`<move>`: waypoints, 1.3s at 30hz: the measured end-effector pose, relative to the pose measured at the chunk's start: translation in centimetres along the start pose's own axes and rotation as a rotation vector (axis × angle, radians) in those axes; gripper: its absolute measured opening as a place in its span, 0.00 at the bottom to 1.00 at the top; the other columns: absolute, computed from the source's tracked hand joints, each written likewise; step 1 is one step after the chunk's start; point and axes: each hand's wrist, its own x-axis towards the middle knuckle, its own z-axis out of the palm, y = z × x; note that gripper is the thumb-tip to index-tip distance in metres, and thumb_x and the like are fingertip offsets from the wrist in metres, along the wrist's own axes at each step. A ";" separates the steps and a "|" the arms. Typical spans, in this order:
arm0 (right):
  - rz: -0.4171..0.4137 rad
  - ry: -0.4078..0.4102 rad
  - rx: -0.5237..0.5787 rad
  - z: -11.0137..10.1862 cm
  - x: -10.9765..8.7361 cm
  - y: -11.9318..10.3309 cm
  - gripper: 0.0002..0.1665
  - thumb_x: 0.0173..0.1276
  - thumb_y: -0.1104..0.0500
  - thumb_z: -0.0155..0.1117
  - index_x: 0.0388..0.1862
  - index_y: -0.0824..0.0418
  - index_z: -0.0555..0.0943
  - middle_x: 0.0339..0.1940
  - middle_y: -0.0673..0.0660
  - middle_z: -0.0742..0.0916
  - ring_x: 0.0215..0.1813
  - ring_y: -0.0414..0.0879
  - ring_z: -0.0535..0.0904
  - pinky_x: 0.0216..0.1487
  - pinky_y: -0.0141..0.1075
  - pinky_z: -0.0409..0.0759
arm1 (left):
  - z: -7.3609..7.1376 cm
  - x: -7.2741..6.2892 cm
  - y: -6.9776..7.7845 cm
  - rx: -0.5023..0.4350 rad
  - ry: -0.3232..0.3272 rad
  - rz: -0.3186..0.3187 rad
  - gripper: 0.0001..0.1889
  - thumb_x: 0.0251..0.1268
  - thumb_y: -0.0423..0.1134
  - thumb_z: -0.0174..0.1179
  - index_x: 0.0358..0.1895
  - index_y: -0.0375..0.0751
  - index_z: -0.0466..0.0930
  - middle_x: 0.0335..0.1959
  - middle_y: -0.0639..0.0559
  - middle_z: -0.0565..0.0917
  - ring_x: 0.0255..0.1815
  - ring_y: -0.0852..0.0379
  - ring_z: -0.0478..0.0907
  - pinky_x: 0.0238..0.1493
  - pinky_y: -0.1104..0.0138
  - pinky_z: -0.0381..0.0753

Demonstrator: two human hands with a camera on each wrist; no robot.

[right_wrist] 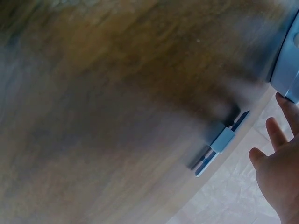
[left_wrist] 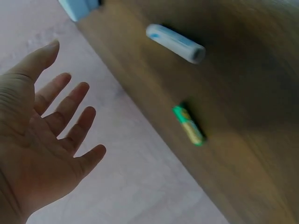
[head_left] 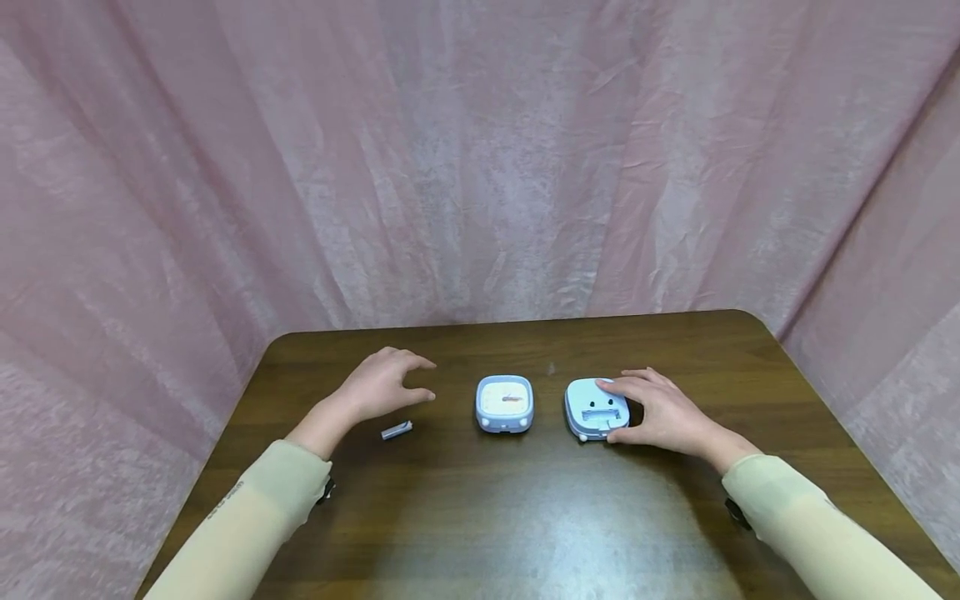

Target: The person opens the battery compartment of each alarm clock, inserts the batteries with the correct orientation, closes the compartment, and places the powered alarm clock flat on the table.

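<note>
My right hand (head_left: pixel 663 417) grips a light-blue clock (head_left: pixel 581 404) at its right side, with the thumb at the near edge and a finger over the back. That clock lies face down, an open slot in its back. Against its side, fingers (right_wrist: pixel 288 112) show in the right wrist view. My left hand (head_left: pixel 375 386) hovers over the table with spread fingers, holding nothing. Close by lies a white-and-blue battery (head_left: pixel 396 430). A green-and-yellow battery (left_wrist: pixel 189 126) shows in the left wrist view; the left arm hides it in the head view.
Between the hands, a second light-blue clock (head_left: pixel 505 404) lies face up. A small light-blue plastic piece (right_wrist: pixel 222 140) lies near the table edge in the right wrist view. Pink curtains (head_left: pixel 480 167) hang behind the brown wooden table (head_left: pixel 480 508).
</note>
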 end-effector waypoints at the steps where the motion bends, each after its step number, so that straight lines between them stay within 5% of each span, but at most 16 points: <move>1: 0.001 0.001 0.001 0.0 0.0 0.0 0.52 0.54 0.32 0.79 0.77 0.42 0.71 0.73 0.56 0.77 0.76 0.57 0.62 0.70 0.65 0.56 | 0.1 -0.3 -0.2 0.018 0.000 -0.005 0.27 0.65 0.55 0.70 0.63 0.48 0.83 0.62 0.49 0.83 0.67 0.40 0.72 0.67 0.45 0.67; 11: 0.015 -0.005 0.001 0.4 -0.5 0.3 0.53 0.54 0.31 0.78 0.77 0.40 0.71 0.73 0.55 0.77 0.77 0.57 0.61 0.70 0.65 0.55 | 2.5 -2.7 -1.4 0.150 -0.020 -0.047 0.19 0.61 0.52 0.74 0.51 0.46 0.88 0.44 0.54 0.87 0.47 0.48 0.80 0.55 0.51 0.76; 18: 0.011 0.005 0.006 0.4 -0.5 0.4 0.53 0.53 0.31 0.79 0.77 0.40 0.71 0.72 0.55 0.77 0.76 0.57 0.62 0.70 0.65 0.55 | 4.4 -3.1 -1.5 0.170 -0.041 -0.070 0.12 0.59 0.51 0.75 0.38 0.51 0.85 0.30 0.62 0.80 0.35 0.57 0.73 0.48 0.55 0.75; 39: 0.007 0.003 0.015 0.1 -0.1 0.3 0.52 0.53 0.31 0.79 0.76 0.39 0.71 0.73 0.54 0.77 0.77 0.58 0.60 0.73 0.65 0.50 | 5.3 -2.7 -1.6 0.165 -0.049 -0.126 0.08 0.62 0.46 0.73 0.37 0.52 0.84 0.33 0.59 0.81 0.34 0.59 0.77 0.44 0.54 0.76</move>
